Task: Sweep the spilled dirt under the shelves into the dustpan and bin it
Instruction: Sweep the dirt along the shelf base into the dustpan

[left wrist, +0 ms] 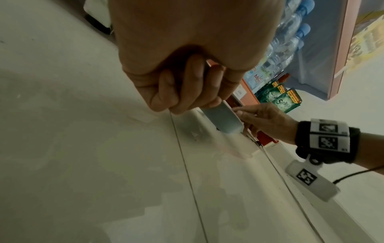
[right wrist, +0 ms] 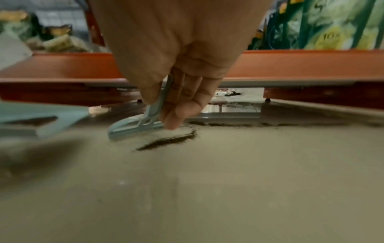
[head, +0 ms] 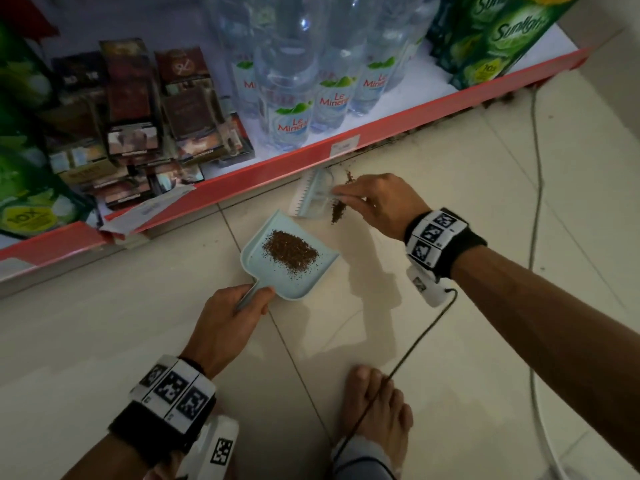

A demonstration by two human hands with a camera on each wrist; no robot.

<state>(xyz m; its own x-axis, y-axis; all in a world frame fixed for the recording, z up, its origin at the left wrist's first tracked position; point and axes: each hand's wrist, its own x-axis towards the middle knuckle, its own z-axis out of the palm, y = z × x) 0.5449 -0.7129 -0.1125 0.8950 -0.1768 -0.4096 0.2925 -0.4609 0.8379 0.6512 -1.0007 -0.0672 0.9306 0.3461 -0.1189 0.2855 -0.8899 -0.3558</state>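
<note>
A pale blue dustpan [head: 304, 271] lies on the floor tiles with a heap of brown dirt [head: 290, 251] in it. My left hand [head: 235, 306] grips its handle [left wrist: 220, 115]. My right hand [head: 377, 199] pinches the handle of a small pale blue brush [head: 313, 199] beside the shelf base; in the right wrist view the brush [right wrist: 135, 128] touches the floor. A short streak of dirt [head: 336, 211] lies by the brush, and more dirt [right wrist: 228, 124] runs along the gap under the shelf.
The red-edged bottom shelf [head: 277, 171] carries water bottles [head: 294, 109], dark cartons [head: 138, 109] and green detergent packs [head: 491, 39]. Dirt lines the shelf base further right [head: 491, 102]. My bare foot [head: 374, 403] stands on the tiles under a black cable [head: 415, 348].
</note>
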